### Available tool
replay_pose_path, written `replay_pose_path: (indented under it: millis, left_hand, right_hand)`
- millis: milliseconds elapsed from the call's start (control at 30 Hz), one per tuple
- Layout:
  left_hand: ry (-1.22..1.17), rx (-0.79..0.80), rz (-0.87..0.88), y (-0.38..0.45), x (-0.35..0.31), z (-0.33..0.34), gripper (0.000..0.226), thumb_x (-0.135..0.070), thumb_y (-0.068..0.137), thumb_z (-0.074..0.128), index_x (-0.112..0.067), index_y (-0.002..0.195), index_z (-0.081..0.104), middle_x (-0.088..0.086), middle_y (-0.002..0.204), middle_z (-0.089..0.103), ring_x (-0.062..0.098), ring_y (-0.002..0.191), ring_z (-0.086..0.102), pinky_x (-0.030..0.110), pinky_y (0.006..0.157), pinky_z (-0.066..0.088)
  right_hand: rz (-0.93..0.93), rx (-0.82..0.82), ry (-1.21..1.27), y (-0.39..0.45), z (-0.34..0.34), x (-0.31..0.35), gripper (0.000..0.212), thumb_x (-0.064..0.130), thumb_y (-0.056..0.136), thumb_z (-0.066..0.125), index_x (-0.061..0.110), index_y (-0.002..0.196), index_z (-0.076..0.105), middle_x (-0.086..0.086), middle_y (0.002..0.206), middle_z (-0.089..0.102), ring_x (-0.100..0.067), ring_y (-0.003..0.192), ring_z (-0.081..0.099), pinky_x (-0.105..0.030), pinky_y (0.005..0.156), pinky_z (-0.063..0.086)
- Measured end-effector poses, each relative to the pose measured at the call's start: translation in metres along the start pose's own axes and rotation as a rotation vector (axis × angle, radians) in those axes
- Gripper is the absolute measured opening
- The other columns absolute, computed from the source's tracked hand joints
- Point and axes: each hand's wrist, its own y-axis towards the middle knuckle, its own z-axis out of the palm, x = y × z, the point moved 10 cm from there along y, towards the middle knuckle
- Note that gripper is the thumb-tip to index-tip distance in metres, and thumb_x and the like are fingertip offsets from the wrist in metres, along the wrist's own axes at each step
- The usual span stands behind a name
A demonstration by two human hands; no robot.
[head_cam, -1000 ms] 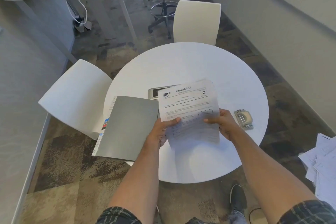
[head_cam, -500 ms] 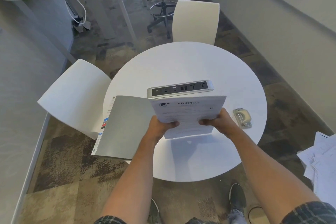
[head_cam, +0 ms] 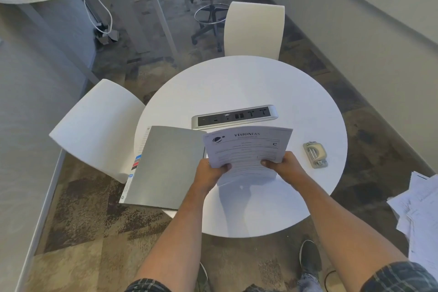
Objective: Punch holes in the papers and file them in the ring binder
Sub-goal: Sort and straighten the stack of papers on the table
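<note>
- The stack of papers [head_cam: 247,149], which half a second ago I held tipped nearly flat and edge-on, now tilts back toward me, its printed header readable again above the round white worktop [head_cam: 237,83].
- My left hand [head_cam: 209,174] and right hand [head_cam: 285,165] each pinch a lower corner of the sheets, thumbs on top, fingers [head_cam: 225,166] curled underneath; the stack sits just clear of the surface.
- I read this rocking as squaring the edges before punching; no holes are made yet.
- The hole punch [head_cam: 315,154], a small beige metal-and-plastic block, lies untouched to my right, near the papers but apart from them.
- The ring binder [head_cam: 163,166] lies at my left, overhanging the worktop's rim, its matte grey cover smooth, coloured tabs showing at its far edge.
- The paper is thin, slightly bowed between my grips; a brushed-metal power strip [head_cam: 234,116] is set into the worktop just beyond.
</note>
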Motion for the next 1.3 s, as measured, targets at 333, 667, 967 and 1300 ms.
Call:
replay_pose_path:
  millis: [333,667,967,1300]
  left_hand:
    - [0.060,-0.017,-0.017,0.001,-0.021,0.008,0.017,-0.024,0.074,0.078,-0.022,0.091,0.081,0.003,0.093,0.081,0.026,0.087,0.077,0.049,0.083,0.063]
    - [0.330,-0.061,0.049,-0.002,-0.047,0.037,0.024,-0.012,0.087,0.061,-0.013,0.107,0.074,-0.001,0.095,0.073,0.016,0.080,0.067,0.020,0.056,0.046]
    - [0.265,0.243,0.112,-0.002,-0.048,0.085,0.031,-0.038,0.081,0.067,-0.032,0.110,0.074,0.000,0.096,0.065,0.017,0.074,0.066,0.021,0.062,0.049]
    - [0.169,0.192,0.032,0.005,-0.031,0.072,0.058,-0.038,0.079,0.073,-0.031,0.136,0.064,0.001,0.108,0.058,0.019,0.097,0.062,0.029,0.089,0.053]
  right_hand:
    - [0.021,-0.307,-0.112,0.004,-0.019,0.008,0.067,0.019,0.091,0.076,0.021,0.147,0.040,0.002,0.127,0.057,-0.017,0.108,0.061,-0.030,0.084,0.049]
    - [-0.066,0.094,0.038,0.009,0.044,0.044,0.037,0.037,0.094,0.075,0.021,0.127,0.071,0.004,0.111,0.078,-0.014,0.099,0.077,-0.036,0.087,0.060]
    - [-0.082,0.102,0.118,0.006,0.042,0.050,0.034,0.031,0.097,0.069,0.017,0.129,0.068,-0.003,0.106,0.080,-0.021,0.097,0.077,-0.028,0.078,0.062]
    - [0.012,-0.033,0.073,0.010,0.016,0.037,0.023,0.008,0.099,0.052,0.017,0.106,0.073,-0.006,0.102,0.078,-0.032,0.089,0.075,-0.044,0.078,0.063]
